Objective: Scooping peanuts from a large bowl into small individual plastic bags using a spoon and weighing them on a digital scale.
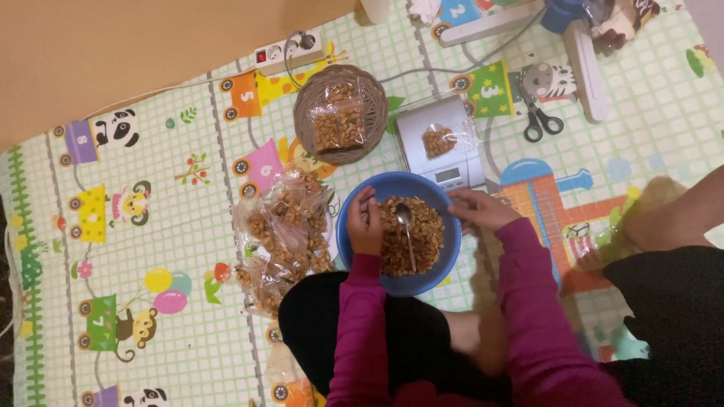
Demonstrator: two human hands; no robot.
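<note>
1 head camera looks steeply down, close over the play mat [151, 226].

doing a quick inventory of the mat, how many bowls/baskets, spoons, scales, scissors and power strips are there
blue bowl of nuts: 1
woven basket holding filled bags: 1
spoon lying in the bowl: 1
kitchen scale with one bag on it: 1
scissors: 1
power strip: 1
Total: 6
The loose pile of filled bags left of the bowl overlaps too much to count.

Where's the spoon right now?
In the head view, the spoon lies on the nuts in the blue bowl, between the left hand and right hand.
</note>
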